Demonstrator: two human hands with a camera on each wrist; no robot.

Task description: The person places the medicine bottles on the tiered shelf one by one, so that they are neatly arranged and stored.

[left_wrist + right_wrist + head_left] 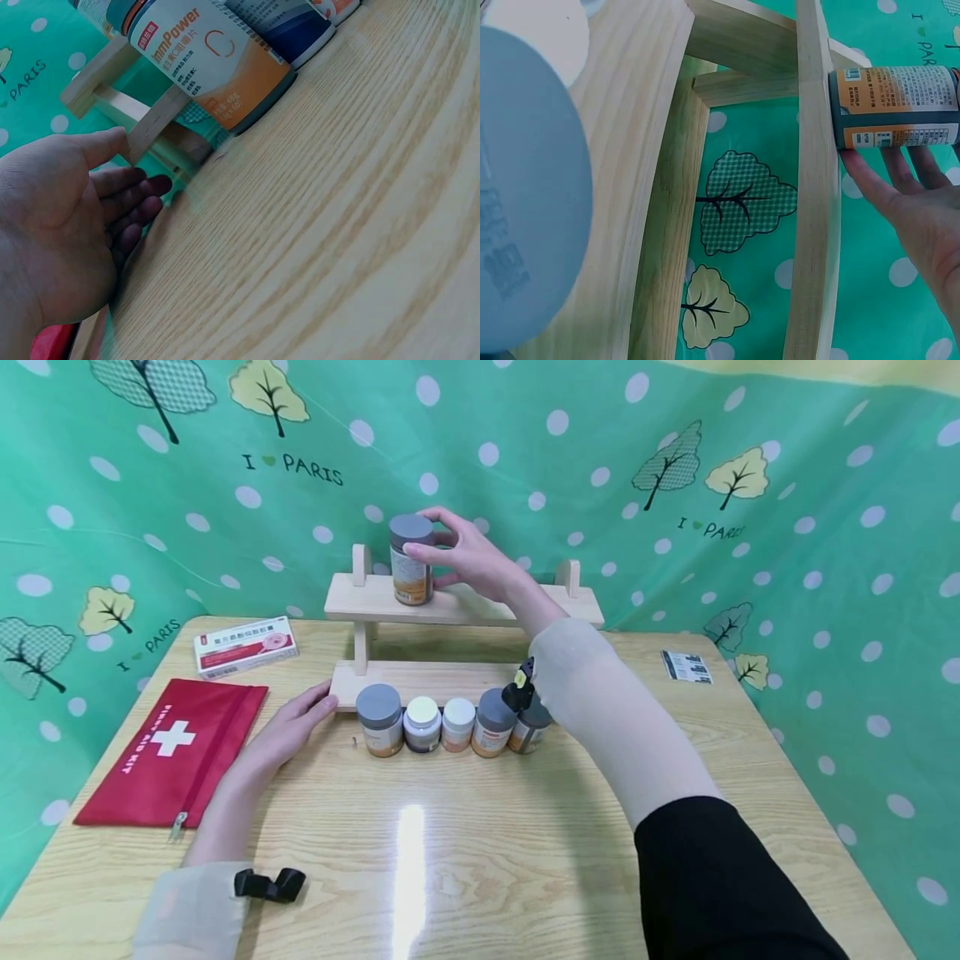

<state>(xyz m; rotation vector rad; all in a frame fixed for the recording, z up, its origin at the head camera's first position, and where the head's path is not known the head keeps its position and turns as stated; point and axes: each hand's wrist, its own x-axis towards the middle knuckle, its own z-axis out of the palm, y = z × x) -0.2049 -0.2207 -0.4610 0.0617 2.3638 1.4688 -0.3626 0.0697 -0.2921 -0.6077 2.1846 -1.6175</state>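
My right hand (480, 556) grips a grey-capped supplement jar (411, 564) with a white and orange label, thumb in front and fingers around its far side. The jar is upright, its base right at the upper board of a two-tier wooden shelf (510, 603), toward the left end. In the right wrist view the held jar (896, 105) shows its barcode side. My left hand (296, 722) holds the left end of the shelf's lower board, the thumb (105, 146) at its corner and the fingers curled beside it.
Several jars stand in a row before the shelf, among them a grey-capped jar (381, 722) and a white-capped jar (422, 727). A red first aid pouch (176, 752) and a medicine box (246, 647) lie left. A small printed card (686, 667) lies right.
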